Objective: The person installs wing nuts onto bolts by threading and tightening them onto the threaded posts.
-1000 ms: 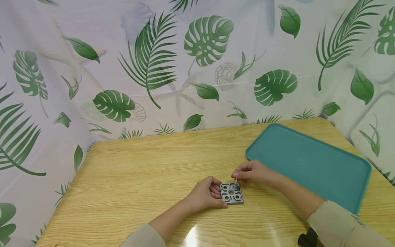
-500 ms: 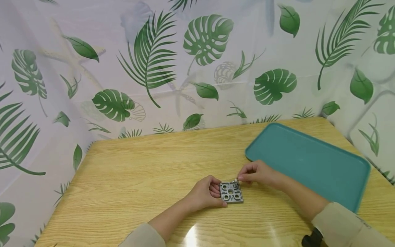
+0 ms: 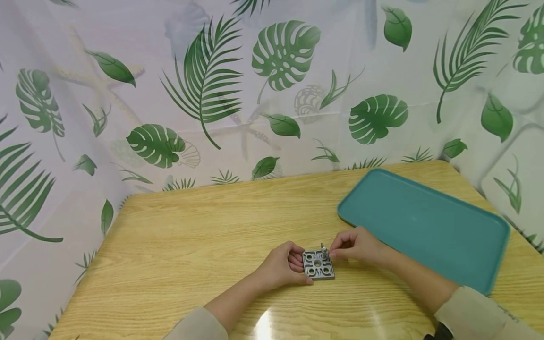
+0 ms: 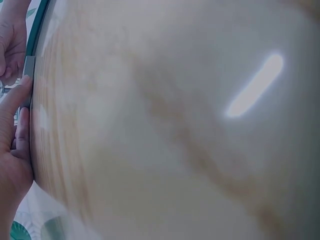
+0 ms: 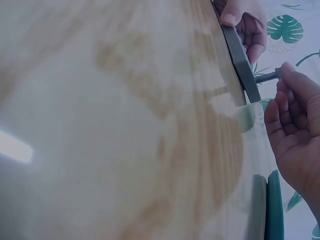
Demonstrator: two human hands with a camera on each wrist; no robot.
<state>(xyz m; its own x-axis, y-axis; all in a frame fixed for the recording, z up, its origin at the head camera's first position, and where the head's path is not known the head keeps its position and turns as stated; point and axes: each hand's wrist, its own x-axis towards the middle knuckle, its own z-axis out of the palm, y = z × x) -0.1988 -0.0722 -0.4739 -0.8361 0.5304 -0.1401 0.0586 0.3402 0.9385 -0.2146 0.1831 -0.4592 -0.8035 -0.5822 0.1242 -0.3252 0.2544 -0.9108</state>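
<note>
A square grey metal plate (image 3: 318, 265) with several round holes lies on the table. My left hand (image 3: 284, 267) grips its left side, thumb along the near edge and fingers curled at the far side. From the hole at the plate's far right corner a small metal screw (image 3: 324, 252) stands up, with a tab-like piece at its top. My right hand (image 3: 354, 244) has its thumb and forefinger at the screw's head. In the right wrist view the fingertips pinch the end of the screw (image 5: 267, 77), and the plate (image 5: 241, 62) shows edge-on.
A teal tray (image 3: 418, 219) lies at the right of the wooden table (image 3: 204, 231), behind my right forearm. A leaf-patterned cloth (image 3: 272, 94) hangs behind the table and along its sides. A dark strap (image 3: 439, 333) shows at the right sleeve.
My right fingers have moved from above the screw to its right side and slightly lower. The tab at its top lay sideways half a second ago and now points up. Plate and left hand stay put.
</note>
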